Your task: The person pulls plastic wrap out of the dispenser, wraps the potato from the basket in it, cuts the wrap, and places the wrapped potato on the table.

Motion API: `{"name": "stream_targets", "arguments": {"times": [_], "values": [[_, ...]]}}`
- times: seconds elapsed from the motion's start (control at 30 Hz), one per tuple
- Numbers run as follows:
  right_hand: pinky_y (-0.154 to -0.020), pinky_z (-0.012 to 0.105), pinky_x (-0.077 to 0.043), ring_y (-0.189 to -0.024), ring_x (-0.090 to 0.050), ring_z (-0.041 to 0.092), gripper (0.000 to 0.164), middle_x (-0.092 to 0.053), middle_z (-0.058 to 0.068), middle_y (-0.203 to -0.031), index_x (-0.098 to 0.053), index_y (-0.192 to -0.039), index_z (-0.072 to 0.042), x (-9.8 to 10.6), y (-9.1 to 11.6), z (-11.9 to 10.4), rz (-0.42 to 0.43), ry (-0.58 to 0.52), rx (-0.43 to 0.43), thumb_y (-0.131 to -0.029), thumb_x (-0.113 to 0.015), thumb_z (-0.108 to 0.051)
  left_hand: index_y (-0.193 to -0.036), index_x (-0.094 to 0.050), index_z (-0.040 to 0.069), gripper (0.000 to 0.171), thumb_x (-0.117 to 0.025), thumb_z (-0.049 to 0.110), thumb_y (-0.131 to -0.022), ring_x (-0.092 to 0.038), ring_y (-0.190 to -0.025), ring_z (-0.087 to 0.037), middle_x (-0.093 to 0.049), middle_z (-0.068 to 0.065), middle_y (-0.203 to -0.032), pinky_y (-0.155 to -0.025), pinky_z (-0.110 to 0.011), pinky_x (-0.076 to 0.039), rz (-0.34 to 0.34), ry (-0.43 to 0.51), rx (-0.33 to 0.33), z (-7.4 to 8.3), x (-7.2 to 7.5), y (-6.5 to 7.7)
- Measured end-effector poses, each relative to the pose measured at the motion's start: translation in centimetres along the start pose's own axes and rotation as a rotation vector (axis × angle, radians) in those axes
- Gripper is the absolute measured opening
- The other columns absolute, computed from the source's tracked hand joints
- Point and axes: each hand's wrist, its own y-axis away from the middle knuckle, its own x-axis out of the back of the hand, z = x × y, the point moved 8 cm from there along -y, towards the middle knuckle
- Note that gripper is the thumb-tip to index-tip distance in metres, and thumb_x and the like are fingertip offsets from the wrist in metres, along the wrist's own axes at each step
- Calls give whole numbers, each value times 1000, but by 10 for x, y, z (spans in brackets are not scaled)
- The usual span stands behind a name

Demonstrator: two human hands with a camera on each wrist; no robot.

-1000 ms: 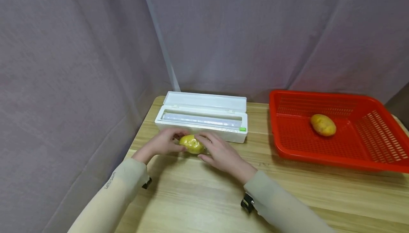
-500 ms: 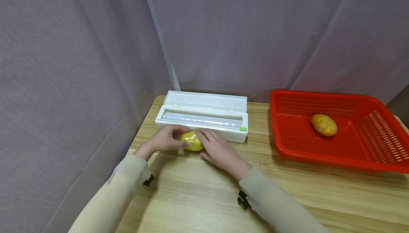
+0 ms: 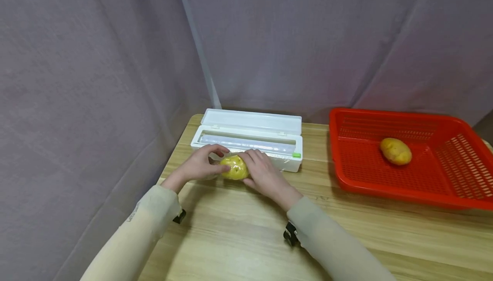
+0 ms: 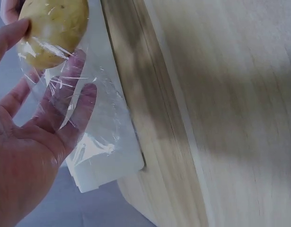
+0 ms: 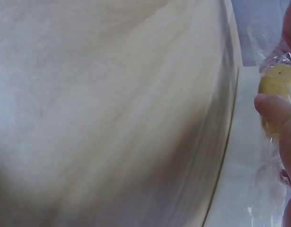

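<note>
A yellow potato (image 3: 236, 168), with clear cling film (image 4: 100, 106) about it, is held between both hands before the white cling film box (image 3: 290, 164). My left hand (image 3: 201, 164) holds its left end, thumb on the skin and fingers behind the loose film in the left wrist view. From the other side my right hand (image 3: 266, 175) grips the potato, fingers over the top. In the right wrist view that thumb presses the potato (image 5: 273, 85); the rest of the hand is cut off at the edge. The box's lid stands open, showing the film roll (image 3: 248, 143).
On the right stands a red plastic basket (image 3: 389, 195) with another potato (image 3: 396, 151) in it. The box has a green slider (image 3: 296, 155) at its right end. Grey curtains (image 3: 285, 50) hang behind and left of the wooden table (image 3: 231, 238).
Both hands have shifted slightly away from me with the potato, nearer the box. The right hand's fingers lie further over the potato's top. The basket and its potato stay in place.
</note>
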Motion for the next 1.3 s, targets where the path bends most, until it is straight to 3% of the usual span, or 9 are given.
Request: {"name": "stream_targets", "arguments": {"times": [0.2,0.33,0.5,0.7,0.8,0.9,1.17,1.3], "values": [[-115,47,-48,-122,-60,31,75,-63,12,-130,-57,-142,-1,6,-2,1,-3,-13,1,-81,-95,-22,-138,-67,5,55,-85,30,-93,-74,-104,-31,-63,-17,-133,-93,-49,-61,61,-132,-62,11,8,10],[-115,48,-48,-123,-60,31,77,-63,13,-131,-57,-144,-1,6,-2,3,-22,-27,-28,-80,-95,-22,-139,-67,9,66,-91,38,-85,-69,-113,-33,-65,-13,-131,-96,-52,-59,145,-369,-157,25,13,20],[-114,48,-49,-123,-60,31,76,-64,12,-131,-58,-145,-3,6,-2,6,-52,-41,-70,-81,-95,-22,-149,-60,14,88,-99,41,-75,-65,-123,-33,-64,-11,-138,-104,-53,-55,211,-676,-338,40,-6,30],[-109,48,-52,-118,-63,31,73,-66,12,-128,-60,-142,-1,11,-5,3,-29,-75,-70,-82,-94,-21,-154,-52,12,94,-99,32,-75,-64,-125,-31,-63,-10,-140,-105,-49,-53,323,-846,-393,35,-26,36],[-109,48,-52,-116,-63,31,72,-67,12,-126,-61,-141,-1,13,-7,2,-18,-102,-71,-81,-94,-20,-152,-54,10,91,-99,26,-75,-65,-120,-31,-66,-10,-135,-104,-48,-53,384,-874,-398,32,-27,36],[-110,50,-51,-117,-63,32,72,-67,13,-126,-61,-141,0,14,-8,2,-22,-120,-83,-81,-94,-21,-150,-55,10,88,-99,23,-74,-66,-119,-31,-67,-11,-132,-104,-47,-53,399,-863,-399,32,-27,35],[-114,59,-47,-132,-59,39,93,-63,18,-141,-44,-159,-3,15,-3,5,-104,-103,-148,-86,-92,-33,-147,-59,7,82,-98,20,-76,-66,-119,-33,-67,-13,-131,-109,-50,-51,316,-721,-363,34,-20,29],[-112,59,-47,-137,-55,39,98,-56,18,-151,-41,-163,-8,19,1,6,-85,-74,-144,-84,-93,-36,-145,-61,5,80,-98,17,-75,-66,-119,-35,-68,-13,-130,-109,-52,-51,279,-648,-327,33,-15,25]]}}
